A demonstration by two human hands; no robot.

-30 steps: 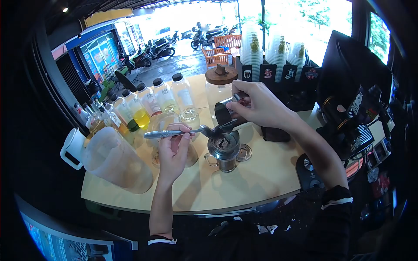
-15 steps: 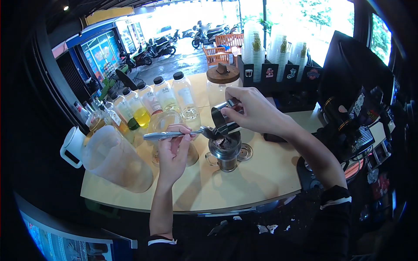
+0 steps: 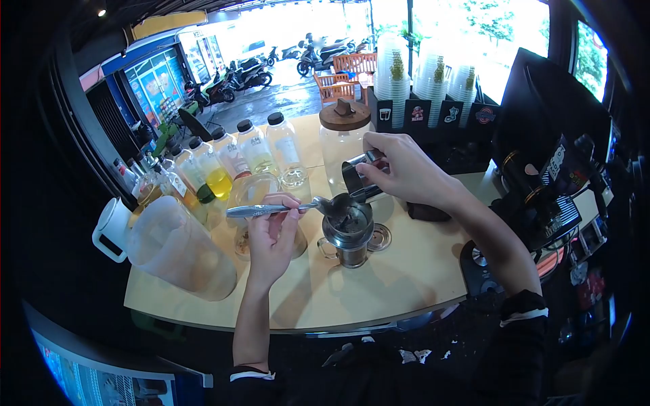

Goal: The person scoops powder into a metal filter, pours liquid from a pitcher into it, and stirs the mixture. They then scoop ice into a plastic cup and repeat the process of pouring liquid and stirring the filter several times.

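Observation:
My left hand [image 3: 274, 230] is closed round the handle of a metal spoon [image 3: 261, 211], whose bowl lies at the rim of a metal filter [image 3: 347, 230]. The filter sits on a glass mug [image 3: 352, 256], with something dark inside it. Up and to the right, my right hand [image 3: 406, 166] grips a small metal pitcher [image 3: 357, 177], tilted with its mouth toward the filter. A round metal lid [image 3: 380, 237] lies flat just right of the mug.
Bottles [image 3: 256, 149] stand in a row behind. A large plastic jug [image 3: 179, 247] is at the left. Behind the pitcher stands a wooden-lidded jar [image 3: 344, 116]. Stacked cups [image 3: 394, 81] fill a black holder [image 3: 433, 116]; a dark machine [image 3: 535, 196] stands at the right.
My right hand and the pitcher have moved slightly right. The light-coloured stuff seen in the filter before no longer shows; its inside looks dark. My left hand has barely moved.

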